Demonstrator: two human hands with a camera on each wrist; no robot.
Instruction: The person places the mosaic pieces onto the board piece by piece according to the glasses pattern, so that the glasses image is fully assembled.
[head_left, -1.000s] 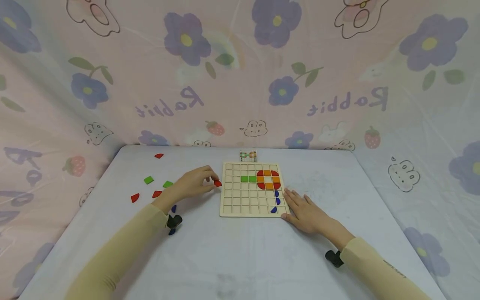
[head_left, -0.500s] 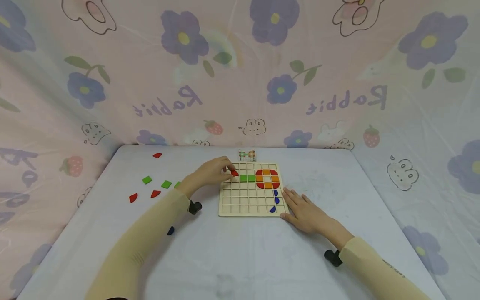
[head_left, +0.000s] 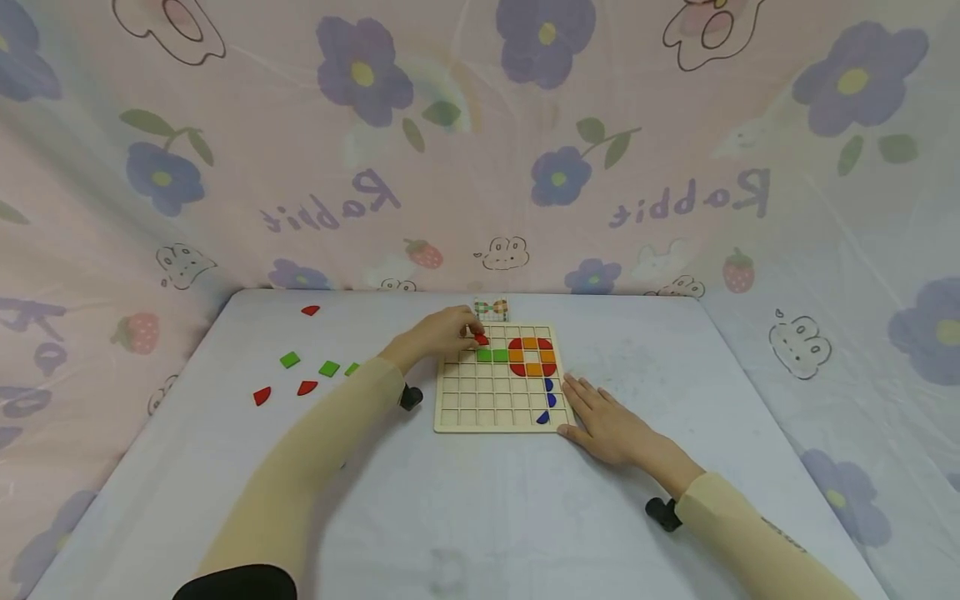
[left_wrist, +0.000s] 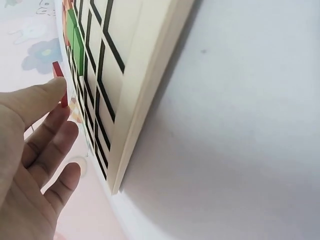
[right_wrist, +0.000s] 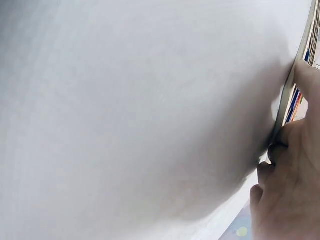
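Observation:
My left hand (head_left: 441, 332) pinches a red quarter-round tile (head_left: 482, 340) between thumb and fingertip, over the upper left part of a wooden grid board (head_left: 480, 410). In the left wrist view the red tile (left_wrist: 63, 96) stands on edge in the pinch, just beyond two green tiles (left_wrist: 76, 47). On the board, two green square tiles (head_left: 492, 356) adjoin a ring of red and orange tiles (head_left: 532, 343). Several blue half-round tiles (head_left: 551, 400) lie below the ring. My right hand (head_left: 611, 427) rests with straight fingers against the board's right edge.
Loose red tiles (head_left: 307, 387) and green tiles (head_left: 290, 359) lie on the white table at the left, one partly behind the left arm. A small pattern card (head_left: 491, 309) lies beyond the board. A patterned curtain (head_left: 450, 208) rises at the back.
My left hand has carried the red tile from beside the board's left edge to the right and farther back, over the grid. The right hand stays at the board's edge.

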